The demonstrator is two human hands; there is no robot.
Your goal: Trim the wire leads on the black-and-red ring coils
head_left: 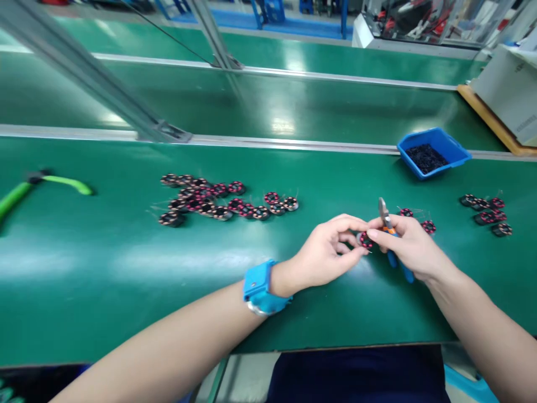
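Between my two hands is a small ring-shaped coil (366,240) with dark red windings. My left hand (331,249) pinches it from the left, and a blue strap is around that wrist. My right hand (409,243) touches the coil with its thumb and holds pliers (391,257) with blue and orange handles, jaws pointing up. Two coils lie just behind and beside my right hand, one of them a red coil (428,226). A large group of similar coils (205,201) with thin wire ends lies left of centre.
A blue bin (436,151) with small black parts stands at the back right. More coils (484,215) lie at the far right. A green-handled tool (36,179) rests at the far left. A metal frame post (96,78) rises at the back left.
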